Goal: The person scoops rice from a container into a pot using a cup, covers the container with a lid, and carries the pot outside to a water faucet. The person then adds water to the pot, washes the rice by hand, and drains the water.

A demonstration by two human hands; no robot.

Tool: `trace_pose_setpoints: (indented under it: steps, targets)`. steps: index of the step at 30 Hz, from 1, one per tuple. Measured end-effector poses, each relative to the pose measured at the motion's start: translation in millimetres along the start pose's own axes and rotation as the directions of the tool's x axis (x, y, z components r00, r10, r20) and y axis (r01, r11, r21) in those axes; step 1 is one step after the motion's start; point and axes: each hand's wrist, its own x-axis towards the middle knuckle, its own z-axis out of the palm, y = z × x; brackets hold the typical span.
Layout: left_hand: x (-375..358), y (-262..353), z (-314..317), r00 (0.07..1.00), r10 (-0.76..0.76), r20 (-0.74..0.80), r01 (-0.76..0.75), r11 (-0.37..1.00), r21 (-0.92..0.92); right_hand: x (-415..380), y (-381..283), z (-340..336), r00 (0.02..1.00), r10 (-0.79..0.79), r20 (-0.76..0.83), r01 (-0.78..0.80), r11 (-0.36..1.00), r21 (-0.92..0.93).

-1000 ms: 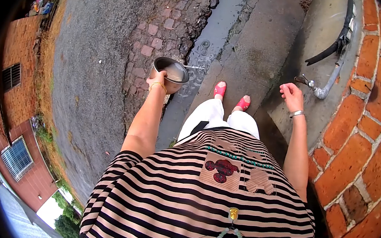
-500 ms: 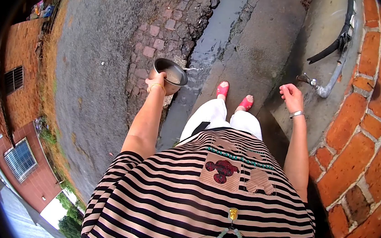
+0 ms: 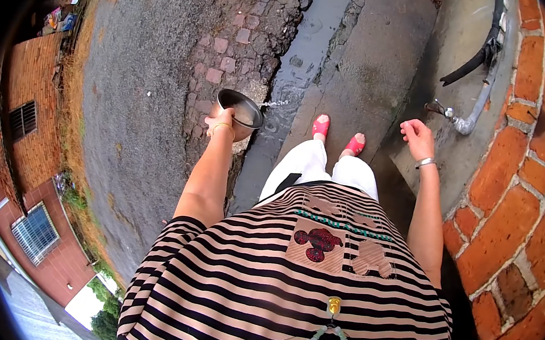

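Observation:
A metal bowl (image 3: 241, 111) is tilted over the edge of the drainage ditch, with my left hand (image 3: 220, 123) gripping its near side. Cloudy liquid shows inside it, and a thin stream (image 3: 275, 103) runs from its right rim into the water of the ditch (image 3: 296, 61). My right hand (image 3: 420, 140) is raised in the air on the other side of my body, its fingers curled together with nothing in them. A metal tap (image 3: 445, 112) is just beyond the right hand, not touched by it.
My feet in pink sandals (image 3: 320, 126) stand on the concrete strip (image 3: 378, 56) beside the ditch. Along the right runs a brick wall (image 3: 501, 212), with a black hose (image 3: 471, 66) near the pipe. Rough paving (image 3: 142, 92) and brick buildings (image 3: 32, 107) lie to the left.
The bowl and my left hand have shifted slightly to the left, and the bowl is tipped a bit more. My right hand has barely moved.

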Motion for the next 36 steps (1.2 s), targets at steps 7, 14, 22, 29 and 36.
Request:
trace_pose_setpoints:
  steps: [7, 14, 22, 29, 36]
  targets:
    - [-2, 1, 1, 1.000, 0.005, 0.006, -0.005, 0.998, 0.060, 1, 3, 1, 1.000, -0.020, -0.006, 0.020, 1.000, 0.018]
    - [-6, 1, 8, 1.000, 0.003, 0.001, -0.003, 0.996, 0.091, 3, 11, -2, 1.000, -0.020, -0.005, 0.020, 1.000, 0.016]
    - [-11, 1, 18, 1.000, 0.005, -0.017, -0.003, 0.993, 0.116, -2, 16, -5, 1.000, 0.002, 0.008, -0.002, 1.000, 0.014]
    - [-21, 5, 30, 1.000, 0.007, -0.006, -0.006, 0.992, 0.125, -7, 30, -5, 1.000, 0.008, -0.006, -0.008, 1.000, 0.013]
    - [-26, 9, 58, 0.996, 0.046, 0.074, -0.053, 0.993, 0.102, -8, 16, -11, 0.975, -0.060, -0.214, 0.072, 0.996, 0.053]
